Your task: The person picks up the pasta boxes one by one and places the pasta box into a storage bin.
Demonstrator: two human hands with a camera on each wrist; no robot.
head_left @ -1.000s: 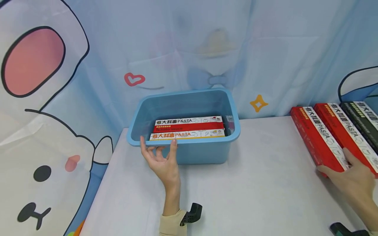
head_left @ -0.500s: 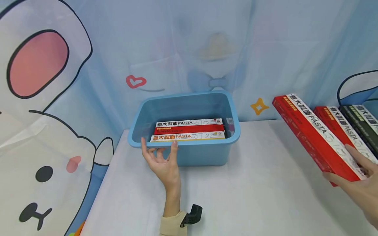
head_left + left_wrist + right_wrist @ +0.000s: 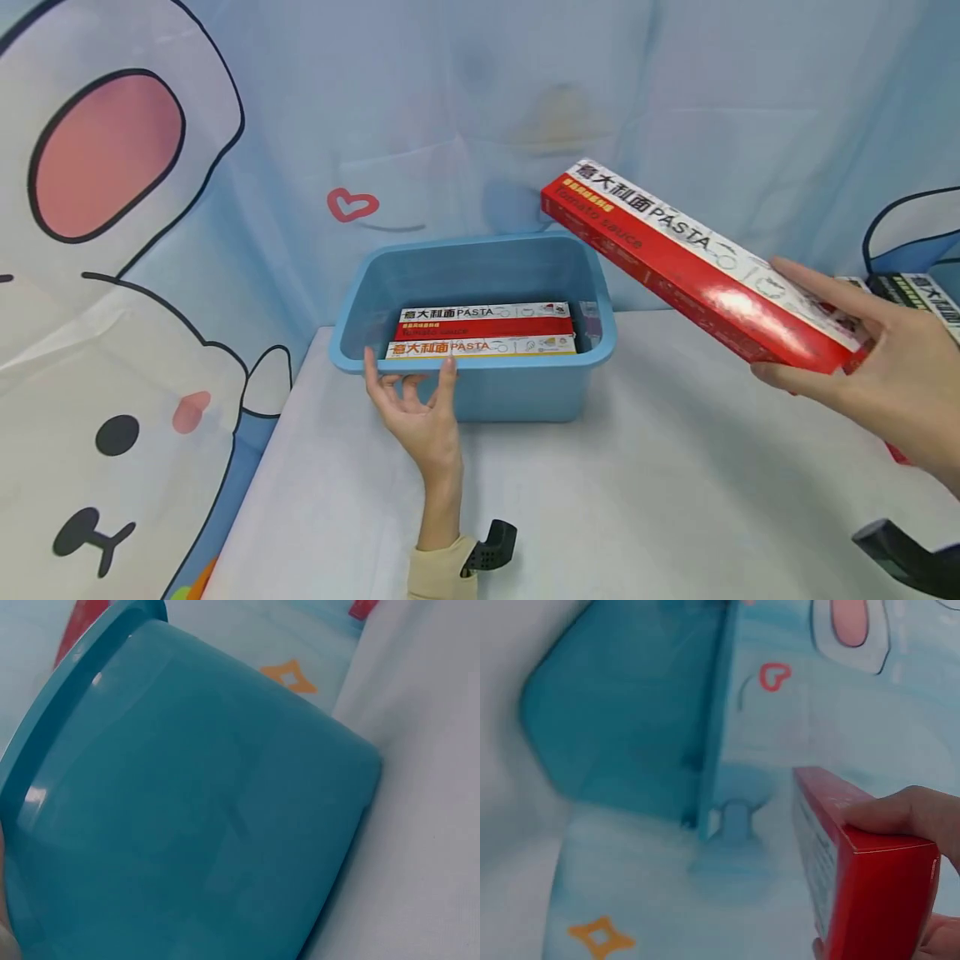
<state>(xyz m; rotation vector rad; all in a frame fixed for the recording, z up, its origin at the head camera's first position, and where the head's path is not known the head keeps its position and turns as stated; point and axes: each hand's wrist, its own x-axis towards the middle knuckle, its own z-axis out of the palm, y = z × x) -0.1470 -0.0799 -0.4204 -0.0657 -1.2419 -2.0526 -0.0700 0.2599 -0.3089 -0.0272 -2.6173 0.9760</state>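
An oblong red-and-white cardboard box (tilted) is gripped by right fingers; a blue rectangular plastic tub, by left fingers.

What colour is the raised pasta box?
That pasta box is red with a white strip; clearest in head view.

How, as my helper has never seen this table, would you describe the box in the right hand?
Find the blue bin on the white table, then look right to the right hand. It grips one end of a long red and white "Tomato sauce" pasta box. Unlike the boxes inside the bin, it is tilted in midair.
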